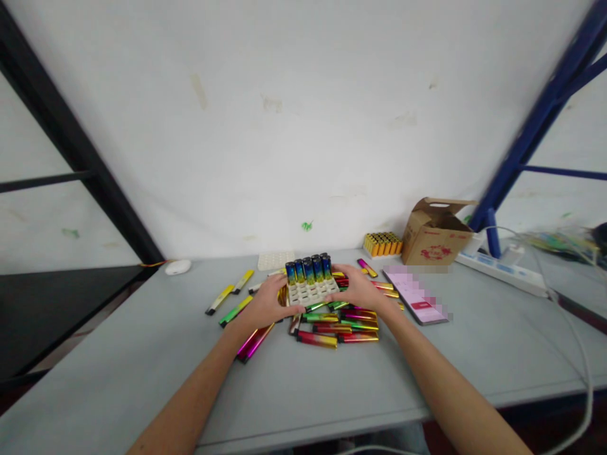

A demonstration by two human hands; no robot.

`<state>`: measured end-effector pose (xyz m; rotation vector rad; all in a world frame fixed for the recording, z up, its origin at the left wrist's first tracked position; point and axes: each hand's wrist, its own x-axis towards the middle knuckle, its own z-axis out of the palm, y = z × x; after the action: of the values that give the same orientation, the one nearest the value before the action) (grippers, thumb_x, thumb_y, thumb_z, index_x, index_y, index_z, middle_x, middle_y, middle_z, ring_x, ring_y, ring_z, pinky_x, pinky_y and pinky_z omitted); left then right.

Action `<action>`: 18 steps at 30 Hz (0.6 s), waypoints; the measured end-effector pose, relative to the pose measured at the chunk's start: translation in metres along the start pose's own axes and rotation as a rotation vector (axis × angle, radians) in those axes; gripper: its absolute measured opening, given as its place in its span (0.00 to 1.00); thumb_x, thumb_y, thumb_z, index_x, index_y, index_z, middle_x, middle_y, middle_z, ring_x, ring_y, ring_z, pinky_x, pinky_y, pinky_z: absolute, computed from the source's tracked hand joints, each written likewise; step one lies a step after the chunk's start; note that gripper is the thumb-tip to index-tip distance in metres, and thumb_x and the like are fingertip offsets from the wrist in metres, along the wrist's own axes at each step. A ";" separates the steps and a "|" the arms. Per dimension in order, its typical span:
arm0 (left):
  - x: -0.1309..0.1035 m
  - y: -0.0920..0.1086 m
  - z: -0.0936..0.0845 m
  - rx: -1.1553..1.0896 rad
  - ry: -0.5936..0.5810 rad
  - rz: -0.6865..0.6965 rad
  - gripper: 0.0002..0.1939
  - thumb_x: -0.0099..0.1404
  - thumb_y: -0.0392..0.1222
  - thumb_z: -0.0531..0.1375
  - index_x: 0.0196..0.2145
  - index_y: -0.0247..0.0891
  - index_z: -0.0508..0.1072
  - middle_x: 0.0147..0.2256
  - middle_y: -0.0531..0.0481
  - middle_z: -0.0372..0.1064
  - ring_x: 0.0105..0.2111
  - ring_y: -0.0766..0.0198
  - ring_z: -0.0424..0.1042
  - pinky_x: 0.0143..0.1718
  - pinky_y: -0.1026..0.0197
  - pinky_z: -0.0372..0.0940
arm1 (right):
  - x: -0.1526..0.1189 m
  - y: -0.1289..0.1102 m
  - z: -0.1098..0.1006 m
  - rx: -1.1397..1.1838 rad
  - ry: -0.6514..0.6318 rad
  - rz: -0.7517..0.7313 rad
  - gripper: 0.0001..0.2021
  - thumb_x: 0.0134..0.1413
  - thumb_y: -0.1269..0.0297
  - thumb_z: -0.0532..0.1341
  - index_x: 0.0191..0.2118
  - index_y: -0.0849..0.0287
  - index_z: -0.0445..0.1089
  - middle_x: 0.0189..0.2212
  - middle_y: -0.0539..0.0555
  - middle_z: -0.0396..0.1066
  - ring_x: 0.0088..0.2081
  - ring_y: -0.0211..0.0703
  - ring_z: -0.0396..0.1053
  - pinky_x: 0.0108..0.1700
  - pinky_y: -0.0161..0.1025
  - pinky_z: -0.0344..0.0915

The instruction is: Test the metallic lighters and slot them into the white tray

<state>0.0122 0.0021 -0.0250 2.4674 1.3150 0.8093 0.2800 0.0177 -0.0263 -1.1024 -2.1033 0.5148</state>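
Both hands hold a white tray with holes (310, 294) above the table, one at each side. My left hand (270, 303) grips its left edge, thumb along the front. My right hand (358, 289) grips the right edge, its thumb also at the front. Several blue-and-yellow cylinders (309, 270) stand upright in the tray's back part; the front holes are bare. Under and around the tray lie many shiny flat tubes in red, gold, green and magenta, such as a red-and-yellow one (317, 339) in front and a magenta one (258, 342) at the left.
A white perforated tray (275, 260) lies by the wall. At the back right are a block of orange cylinders (383, 244) and an open cardboard box (434, 243). A phone (415, 294), a power strip (502, 272) with cables and a white oval object (177, 267) rest on the table (294, 392).
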 end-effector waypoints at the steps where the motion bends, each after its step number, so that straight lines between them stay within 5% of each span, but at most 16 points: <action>1: 0.000 0.000 0.002 0.022 0.001 0.008 0.39 0.51 0.63 0.65 0.55 0.37 0.68 0.56 0.39 0.65 0.56 0.44 0.62 0.58 0.43 0.57 | 0.000 0.002 0.000 -0.022 -0.005 -0.004 0.39 0.36 0.50 0.71 0.56 0.64 0.66 0.51 0.65 0.70 0.53 0.57 0.67 0.55 0.52 0.62; 13: -0.002 -0.008 0.004 0.164 -0.001 0.042 0.40 0.51 0.67 0.61 0.53 0.36 0.70 0.56 0.36 0.62 0.57 0.43 0.60 0.58 0.42 0.56 | -0.004 0.011 -0.007 -0.242 -0.031 -0.070 0.38 0.36 0.44 0.70 0.53 0.62 0.69 0.54 0.65 0.67 0.59 0.59 0.58 0.59 0.54 0.55; 18: -0.002 -0.008 0.005 0.193 -0.011 0.033 0.39 0.52 0.68 0.60 0.51 0.35 0.71 0.56 0.35 0.62 0.57 0.42 0.60 0.58 0.43 0.57 | -0.001 0.025 -0.024 -0.169 0.091 0.097 0.21 0.61 0.50 0.53 0.46 0.62 0.73 0.46 0.62 0.73 0.49 0.51 0.69 0.54 0.47 0.61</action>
<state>0.0084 0.0054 -0.0335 2.6430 1.4130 0.7053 0.3113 0.0312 -0.0259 -1.3043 -2.0507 0.3294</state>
